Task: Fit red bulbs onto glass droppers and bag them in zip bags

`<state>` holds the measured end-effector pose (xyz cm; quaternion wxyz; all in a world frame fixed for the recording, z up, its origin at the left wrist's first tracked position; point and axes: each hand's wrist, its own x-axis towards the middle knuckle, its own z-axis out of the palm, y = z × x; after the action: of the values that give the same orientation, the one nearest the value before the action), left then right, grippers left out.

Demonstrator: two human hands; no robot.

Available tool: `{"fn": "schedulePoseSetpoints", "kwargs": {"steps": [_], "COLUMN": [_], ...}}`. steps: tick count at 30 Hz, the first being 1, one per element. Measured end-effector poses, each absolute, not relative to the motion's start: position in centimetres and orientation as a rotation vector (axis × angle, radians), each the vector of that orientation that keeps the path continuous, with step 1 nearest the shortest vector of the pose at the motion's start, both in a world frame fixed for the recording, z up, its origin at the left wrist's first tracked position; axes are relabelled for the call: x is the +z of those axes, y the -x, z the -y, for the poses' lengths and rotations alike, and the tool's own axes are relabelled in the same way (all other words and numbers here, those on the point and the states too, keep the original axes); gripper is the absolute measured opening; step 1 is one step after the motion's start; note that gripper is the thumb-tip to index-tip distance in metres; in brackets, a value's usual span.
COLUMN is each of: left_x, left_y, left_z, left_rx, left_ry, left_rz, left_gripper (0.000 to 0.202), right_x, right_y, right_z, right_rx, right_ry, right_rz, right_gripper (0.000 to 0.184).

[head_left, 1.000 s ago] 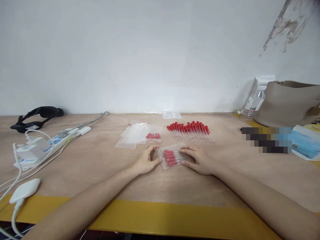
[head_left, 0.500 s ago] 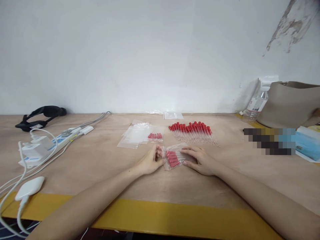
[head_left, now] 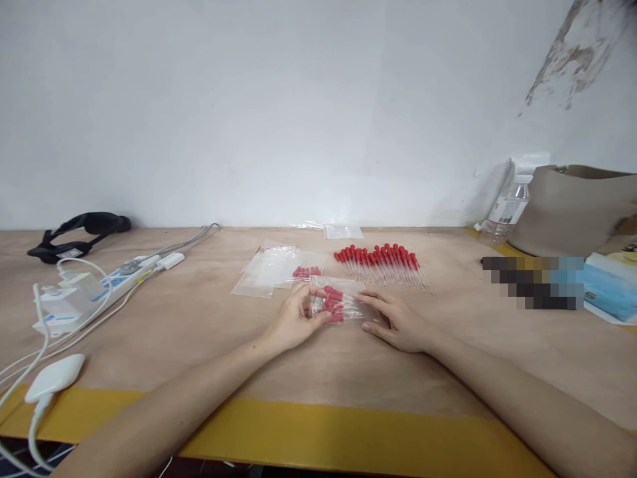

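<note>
A clear plastic zip bag (head_left: 351, 307) lies between my hands, with several red-bulbed droppers (head_left: 334, 302) inside, their thin clear stems pointing right. My left hand (head_left: 297, 317) is closed on the bag's left end, fingers curled above and thumb below the red bulbs. At the right end, my right hand (head_left: 398, 323) holds the bag between its fingers and thumb. Beyond the hands, a row of loose red-bulbed droppers (head_left: 381, 259) lies on the table, bulbs toward the wall. Another bag with red bulbs (head_left: 306, 272) rests behind my left hand, beside flat clear bags (head_left: 263, 269).
A white power strip (head_left: 124, 275) with plugs and cables spreads along the left, near a black strapped device (head_left: 82, 236). To the right are a clear bottle (head_left: 508, 209), a grey-brown bag (head_left: 567, 209) and a blue packet (head_left: 610, 289). The table has a yellow front edge (head_left: 318, 431).
My left hand has moved slightly up and reaches further over the bag's left end, covering more of it. The bag has shifted a little away from me. My right hand is almost unmoved.
</note>
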<state>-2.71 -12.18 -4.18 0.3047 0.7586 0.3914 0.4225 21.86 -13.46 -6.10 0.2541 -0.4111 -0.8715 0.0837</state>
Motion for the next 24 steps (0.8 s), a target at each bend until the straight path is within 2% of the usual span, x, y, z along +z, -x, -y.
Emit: {"fn": "schedulePoseSetpoints", "kwargs": {"steps": [5,9,12,16,19,21,24], "left_x": [-0.8,1.7,1.9,0.3,-1.0,-1.6,-2.2], "left_y": [5.0,6.9,6.6,4.7,3.6,3.6,5.1], "left_z": [11.0,9.4,7.2,4.2,3.3,3.4,4.0], "left_rx": [1.385,1.543,1.320,0.631,0.336,0.320,0.605], "left_ry": [-1.987,-2.275,-2.662,-3.039,-3.119,-3.130,-3.029], "left_rz": [-1.068,-1.178,-1.341,-1.391,-1.300,-1.185,-1.155], "left_gripper": [0.028,0.026,0.024,0.039,0.039,0.034,0.028], "right_x": [-5.9,-5.9,-5.9,-6.0,-6.0,-6.0,-6.1], "right_y": [-21.8,-21.8,-21.9,-21.9,-21.9,-21.9,-21.9], "right_z": [13.5,13.6,13.5,13.5,13.5,13.4,13.4], "right_rx": [0.228,0.239,0.238,0.232,0.229,0.226,0.226], "right_ry": [1.158,1.172,1.167,1.168,1.164,1.159,1.151], "right_rz": [2.388,2.401,2.398,2.403,2.403,2.404,2.409], "right_gripper": [0.051,0.051,0.050,0.050,0.050,0.050,0.049]}}
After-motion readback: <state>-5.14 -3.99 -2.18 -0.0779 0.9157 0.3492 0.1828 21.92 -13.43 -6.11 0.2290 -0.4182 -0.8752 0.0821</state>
